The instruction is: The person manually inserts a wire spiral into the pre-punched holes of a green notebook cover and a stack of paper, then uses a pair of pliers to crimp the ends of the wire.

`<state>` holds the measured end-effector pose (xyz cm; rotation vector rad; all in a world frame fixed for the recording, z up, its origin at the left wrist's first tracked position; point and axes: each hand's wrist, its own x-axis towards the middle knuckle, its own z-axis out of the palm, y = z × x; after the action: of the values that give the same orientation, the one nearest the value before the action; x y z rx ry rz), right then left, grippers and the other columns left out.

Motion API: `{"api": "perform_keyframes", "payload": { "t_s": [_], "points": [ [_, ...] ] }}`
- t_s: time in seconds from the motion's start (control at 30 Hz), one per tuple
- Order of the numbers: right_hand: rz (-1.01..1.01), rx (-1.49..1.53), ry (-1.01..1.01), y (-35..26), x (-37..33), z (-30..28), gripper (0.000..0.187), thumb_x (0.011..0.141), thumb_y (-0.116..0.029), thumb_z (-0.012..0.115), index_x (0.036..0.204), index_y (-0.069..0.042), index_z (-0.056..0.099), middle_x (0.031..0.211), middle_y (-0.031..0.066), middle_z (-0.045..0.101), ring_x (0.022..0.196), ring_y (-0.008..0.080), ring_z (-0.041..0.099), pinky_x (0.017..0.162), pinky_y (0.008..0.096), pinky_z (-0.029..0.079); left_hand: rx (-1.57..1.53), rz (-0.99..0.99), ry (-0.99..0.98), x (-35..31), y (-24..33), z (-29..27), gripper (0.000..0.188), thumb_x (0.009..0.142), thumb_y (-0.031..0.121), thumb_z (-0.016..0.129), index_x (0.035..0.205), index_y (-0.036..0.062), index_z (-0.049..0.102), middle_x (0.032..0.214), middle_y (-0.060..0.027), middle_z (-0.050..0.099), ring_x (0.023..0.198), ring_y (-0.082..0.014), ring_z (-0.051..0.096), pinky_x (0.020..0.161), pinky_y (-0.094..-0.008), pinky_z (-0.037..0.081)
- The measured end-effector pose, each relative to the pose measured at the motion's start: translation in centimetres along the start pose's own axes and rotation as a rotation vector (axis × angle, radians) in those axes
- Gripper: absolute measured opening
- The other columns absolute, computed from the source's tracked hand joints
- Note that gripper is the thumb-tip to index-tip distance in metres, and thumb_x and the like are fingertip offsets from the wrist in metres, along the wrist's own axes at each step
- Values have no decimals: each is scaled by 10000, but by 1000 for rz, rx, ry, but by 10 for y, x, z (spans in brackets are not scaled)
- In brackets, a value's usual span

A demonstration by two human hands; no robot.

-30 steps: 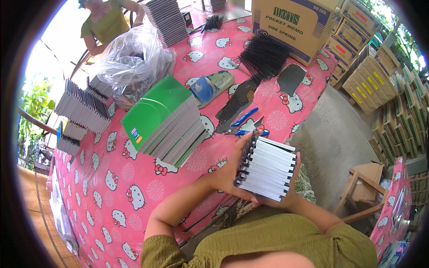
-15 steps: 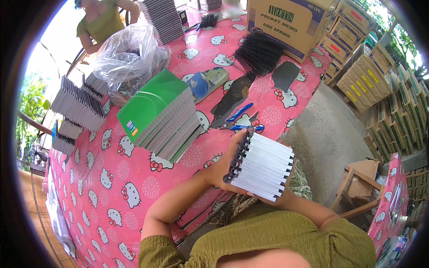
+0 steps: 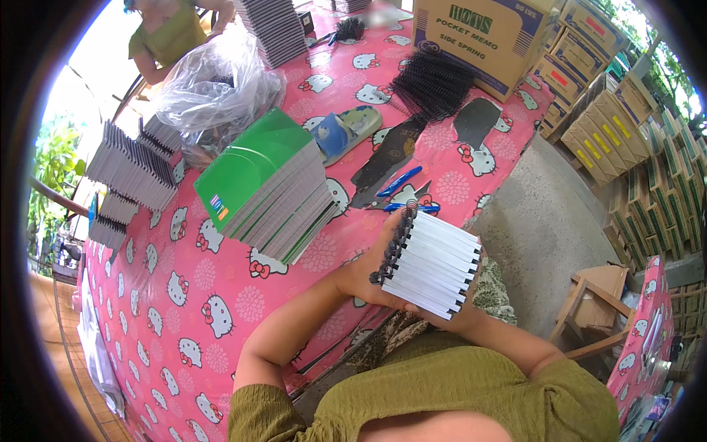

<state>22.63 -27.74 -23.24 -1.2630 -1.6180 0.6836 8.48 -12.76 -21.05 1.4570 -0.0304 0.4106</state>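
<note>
In front of my chest I hold a block of small spiral notepads (image 3: 434, 258), with white page edges facing up. Black wire coils (image 3: 395, 247) run along the block's left side. My left hand (image 3: 368, 278) is closed round that coiled side, its thumb at the near edge. My right hand (image 3: 464, 318) supports the block from below and the right; most of its fingers are hidden. Just beyond, on the table, lies a scissors-like tool with blue handles (image 3: 401, 183). A stack of green-covered notebooks (image 3: 254, 166) stands to the left of it.
The pink patterned table (image 3: 247, 306) also bears a slipper (image 3: 346, 135), a heap of black coils (image 3: 433, 85), a clear plastic bag (image 3: 221, 81), notepad stacks (image 3: 132, 162) and a cardboard box (image 3: 479, 44). Another person (image 3: 169, 37) is at the far left. Packed bundles (image 3: 648, 199) stand at right.
The notepad block has tilted a little in my hands, and its page edges look more separated. Both hands keep hold of it. The view has shifted slightly.
</note>
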Motion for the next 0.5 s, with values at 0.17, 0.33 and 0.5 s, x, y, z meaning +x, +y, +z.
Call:
{"api": "perform_keyframes", "payload": {
  "t_s": [0.17, 0.33, 0.5],
  "points": [
    [107, 170, 11, -2, -6, 4, 1065, 730, -354, 791, 1438, 17, 87, 1414, 190, 364, 1289, 289, 399, 1136, 467, 132, 37, 24, -6, -3, -1, 2, 1360, 584, 274, 904, 1471, 13, -93, 1483, -185, 237, 1368, -288, 289, 1120, -411, 231],
    [71, 18, -43, -7, 2, -5, 1097, 701, -357, 809, 1437, 19, 88, 1403, 197, 351, 1290, 306, 381, 1129, 469, 144, 89, 126, 24, -3, -6, 6, 1360, 597, 262, 897, 1465, 10, -119, 1481, -193, 227, 1368, -294, 284, 1121, -415, 224],
    [-12, -21, 18, -31, 21, -15, 1129, 672, -359, 827, 1437, 21, 89, 1393, 205, 338, 1291, 322, 363, 1121, 472, 157, -60, -105, 117, -19, 15, 19, 1369, 601, 290, 880, 1453, 0, -151, 1488, -210, 186, 1380, -294, 240, 1129, -418, 177]
  ]
}}
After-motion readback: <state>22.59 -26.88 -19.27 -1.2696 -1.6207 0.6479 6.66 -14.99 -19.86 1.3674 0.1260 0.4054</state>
